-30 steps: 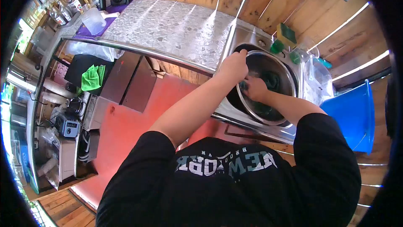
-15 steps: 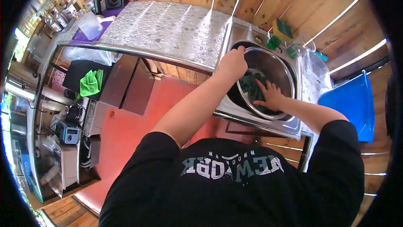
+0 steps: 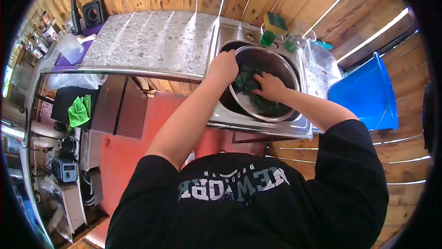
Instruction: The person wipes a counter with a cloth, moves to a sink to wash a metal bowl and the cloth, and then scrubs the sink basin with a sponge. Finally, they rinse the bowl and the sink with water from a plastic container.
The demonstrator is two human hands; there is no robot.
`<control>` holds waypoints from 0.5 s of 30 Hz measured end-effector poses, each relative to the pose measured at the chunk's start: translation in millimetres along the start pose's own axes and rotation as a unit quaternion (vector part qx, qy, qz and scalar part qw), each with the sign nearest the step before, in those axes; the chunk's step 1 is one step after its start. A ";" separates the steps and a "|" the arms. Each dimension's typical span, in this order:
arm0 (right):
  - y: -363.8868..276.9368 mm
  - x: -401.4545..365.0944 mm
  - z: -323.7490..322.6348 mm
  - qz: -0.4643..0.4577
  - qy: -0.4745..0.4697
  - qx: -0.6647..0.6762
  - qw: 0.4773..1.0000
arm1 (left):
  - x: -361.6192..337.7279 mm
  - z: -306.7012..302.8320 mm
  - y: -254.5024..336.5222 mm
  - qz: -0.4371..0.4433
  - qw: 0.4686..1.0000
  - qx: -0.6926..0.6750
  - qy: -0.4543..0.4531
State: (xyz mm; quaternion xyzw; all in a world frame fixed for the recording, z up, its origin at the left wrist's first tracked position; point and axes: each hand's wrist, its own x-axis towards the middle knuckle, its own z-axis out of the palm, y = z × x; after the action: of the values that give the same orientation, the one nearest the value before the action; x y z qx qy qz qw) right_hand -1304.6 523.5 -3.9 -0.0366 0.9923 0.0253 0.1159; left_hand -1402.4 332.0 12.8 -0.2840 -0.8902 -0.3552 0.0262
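Note:
A round steel pot (image 3: 286, 66) sits tilted in the sink (image 3: 226, 31). My left hand (image 3: 224, 68) is closed over the pot's left rim. Inside lies a wet-looking dark green cloth (image 3: 246, 77), bunched against the wall, with what looks like some water around it. My right hand (image 3: 270, 87) reaches into the pot from the right, its fingers apart and resting on the cloth; the fingertips are partly lost against the dark fabric.
Behind the sink stand a yellow-green sponge (image 3: 275, 23), a green bottle (image 3: 267, 37) and clear plastic containers (image 3: 317, 55). A blue bucket (image 3: 363, 94) is at the right. Leftward runs the patterned counter (image 3: 147, 41), with a translucent jug (image 3: 70, 48) at its far end.
The whole view has shifted, so the scene sits further left. Within the pot, my right hand has moved toward the back and left over the cloth. My left hand keeps its hold on the rim.

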 end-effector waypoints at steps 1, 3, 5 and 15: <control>-1.8 -3.1 1.7 0.012 0.001 -0.024 1.000 | 1.7 1.0 -1.2 -0.010 1.000 0.001 -0.010; -10.8 -8.4 -0.3 -0.002 0.025 -0.046 0.999 | 0.8 1.1 -2.4 -0.020 1.000 0.006 -0.019; -21.4 -15.9 -11.9 -0.051 0.071 -0.047 0.995 | 0.6 -0.1 -1.0 -0.020 1.000 0.012 -0.017; -26.3 34.5 24.2 -0.097 0.030 -0.043 0.994 | 0.5 2.2 -3.6 -0.011 1.000 0.015 -0.019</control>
State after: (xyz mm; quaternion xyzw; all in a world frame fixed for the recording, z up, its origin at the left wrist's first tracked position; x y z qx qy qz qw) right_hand -1330.5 496.4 -36.5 -0.1384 0.9851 0.0551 0.0861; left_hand -1404.3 331.6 9.1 -0.2805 -0.8989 -0.3364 0.0102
